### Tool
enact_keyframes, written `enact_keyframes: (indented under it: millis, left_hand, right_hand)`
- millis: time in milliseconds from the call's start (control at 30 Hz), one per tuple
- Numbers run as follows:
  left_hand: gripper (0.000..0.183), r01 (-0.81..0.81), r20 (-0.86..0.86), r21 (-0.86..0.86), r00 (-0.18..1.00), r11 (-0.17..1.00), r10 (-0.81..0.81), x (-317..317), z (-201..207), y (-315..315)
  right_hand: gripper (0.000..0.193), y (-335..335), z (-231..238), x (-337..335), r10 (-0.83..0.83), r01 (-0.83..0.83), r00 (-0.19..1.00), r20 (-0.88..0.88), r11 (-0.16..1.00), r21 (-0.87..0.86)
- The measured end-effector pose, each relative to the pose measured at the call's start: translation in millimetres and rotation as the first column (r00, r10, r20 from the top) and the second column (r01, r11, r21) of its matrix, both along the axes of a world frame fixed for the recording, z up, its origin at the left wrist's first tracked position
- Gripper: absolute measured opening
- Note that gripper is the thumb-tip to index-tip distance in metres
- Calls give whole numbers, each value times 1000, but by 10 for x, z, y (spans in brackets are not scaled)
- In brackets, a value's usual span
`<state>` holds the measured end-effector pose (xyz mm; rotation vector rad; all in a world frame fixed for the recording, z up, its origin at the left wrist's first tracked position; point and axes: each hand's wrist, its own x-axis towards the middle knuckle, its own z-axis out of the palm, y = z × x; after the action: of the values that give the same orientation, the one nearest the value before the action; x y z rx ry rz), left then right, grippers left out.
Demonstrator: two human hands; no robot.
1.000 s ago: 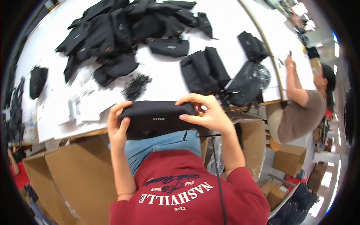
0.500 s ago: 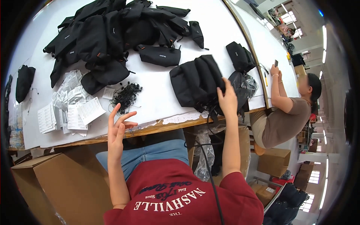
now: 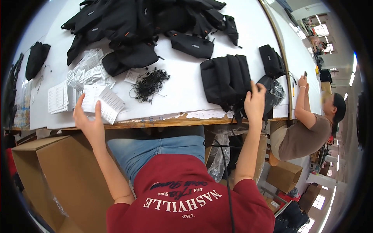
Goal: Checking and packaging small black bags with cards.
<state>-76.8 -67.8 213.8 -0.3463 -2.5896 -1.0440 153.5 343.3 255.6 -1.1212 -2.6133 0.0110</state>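
My left hand (image 3: 88, 121) reaches over the near table edge and pinches the corner of a folded white paper leaflet (image 3: 105, 101). My right hand (image 3: 254, 102) grips the near right edge of a stack of black bags (image 3: 226, 79) lying on the white table (image 3: 186, 83). A tangle of thin black cords (image 3: 149, 83) lies between the two hands. More white leaflets and tags (image 3: 74, 83) are spread to the left of the held leaflet.
A big heap of black bags (image 3: 132, 23) fills the far side of the table. Open cardboard boxes (image 3: 50, 167) stand under the table at left. Another person (image 3: 307, 124) sits at the right end, hands raised. A small black pouch (image 3: 37, 58) lies far left.
A second ago both hands held a black pouch in front of my chest. That pouch is out of my hands; my right hand went to the bag stack, my left to the leaflet.
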Motion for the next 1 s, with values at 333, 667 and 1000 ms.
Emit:
enact_keyframes:
  millis: [333,667,1000]
  left_hand:
    - [59,-130,38,-233,989,964,142,-1,-327,36]
    - [37,-100,230,-8,968,995,99,125,-269,-37]
    - [21,62,376,713,807,699,-456,400,-141,256]
  right_hand:
    - [17,-1313,-282,-980,539,-589,806,-244,693,-415]
    - [15,-1354,-508,-1122,613,-615,770,-177,640,-460]
    - [12,-1462,-616,-1192,668,-668,727,-159,632,-393]
